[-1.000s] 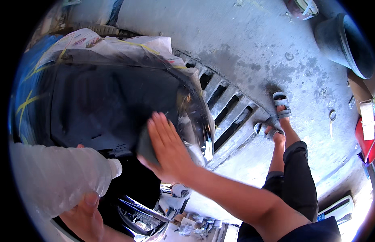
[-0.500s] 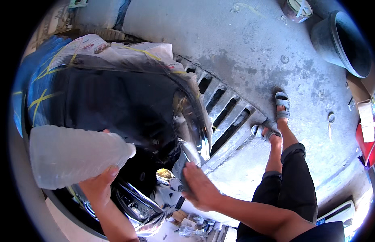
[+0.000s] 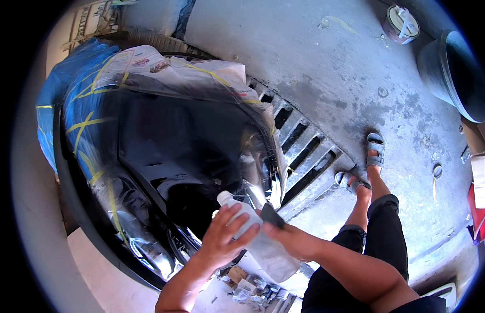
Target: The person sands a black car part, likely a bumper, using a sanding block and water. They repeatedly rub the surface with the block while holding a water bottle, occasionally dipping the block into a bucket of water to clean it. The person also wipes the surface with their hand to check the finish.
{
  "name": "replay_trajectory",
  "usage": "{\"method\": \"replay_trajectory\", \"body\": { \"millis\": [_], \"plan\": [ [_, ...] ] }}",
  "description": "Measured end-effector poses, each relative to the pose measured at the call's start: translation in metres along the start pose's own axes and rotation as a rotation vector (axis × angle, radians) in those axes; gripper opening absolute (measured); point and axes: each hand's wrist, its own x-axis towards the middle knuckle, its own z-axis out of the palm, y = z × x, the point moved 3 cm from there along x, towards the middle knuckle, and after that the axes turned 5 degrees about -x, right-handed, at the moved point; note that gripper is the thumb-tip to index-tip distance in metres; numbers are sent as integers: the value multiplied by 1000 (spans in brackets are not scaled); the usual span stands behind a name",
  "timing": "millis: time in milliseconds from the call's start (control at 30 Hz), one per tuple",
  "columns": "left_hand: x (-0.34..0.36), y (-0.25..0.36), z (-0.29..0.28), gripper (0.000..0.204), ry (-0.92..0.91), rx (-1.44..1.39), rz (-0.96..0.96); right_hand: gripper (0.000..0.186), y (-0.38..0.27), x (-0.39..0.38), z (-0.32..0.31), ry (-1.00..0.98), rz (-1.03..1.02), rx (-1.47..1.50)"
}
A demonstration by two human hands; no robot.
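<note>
A translucent white plastic bottle [image 3: 273, 257] slants in front of my body, its neck toward the upper left. My left hand [image 3: 223, 235] is wrapped round its upper part, fingers across the front. Right beside it, my right hand [image 3: 294, 241] grips a thin dark grey pad [image 3: 272, 215], which looks like sandpaper. This hand overlaps the bottle's side; whether it also presses on the bottle, I cannot tell. Beyond both hands lies a glossy black car panel [image 3: 185, 130], framed by printed paper [image 3: 193, 70], blue plastic sheeting [image 3: 78, 78] and yellow tape.
A slotted concrete drain cover [image 3: 305, 146] runs along the panel's right side. At the far right stand a large dark bucket [image 3: 435, 73] and a small lidded paint pail [image 3: 400, 26]. Boxes and small clutter [image 3: 250, 287] lie low in the middle. My sandalled feet [image 3: 375, 148] rest on concrete.
The bottle has swung from the left across to the right and turned, its neck now toward the upper left. My hands have come together. The whole view has shifted somewhat.
</note>
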Motion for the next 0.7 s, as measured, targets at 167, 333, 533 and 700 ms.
{"method": "replay_trajectory", "body": {
  "millis": [167, 333, 533, 700],
  "plan": [
    [-15, -17, -25, 81, -295, 233, -140, 83, -29, -1, 3, 98, 111, -522],
    [9, -82, -61, 77, -386, 719, -382, 79, -33, 6, 15, 149, -91, -911],
    [50, -129, -49, 80, -419, 799, -453, 79, -58, 2, 16, 149, -161, -973],
    [70, -133, -3, 83, -545, 815, -446, 79, -46, -3, 7, 118, -159, -993]
  ]
}}
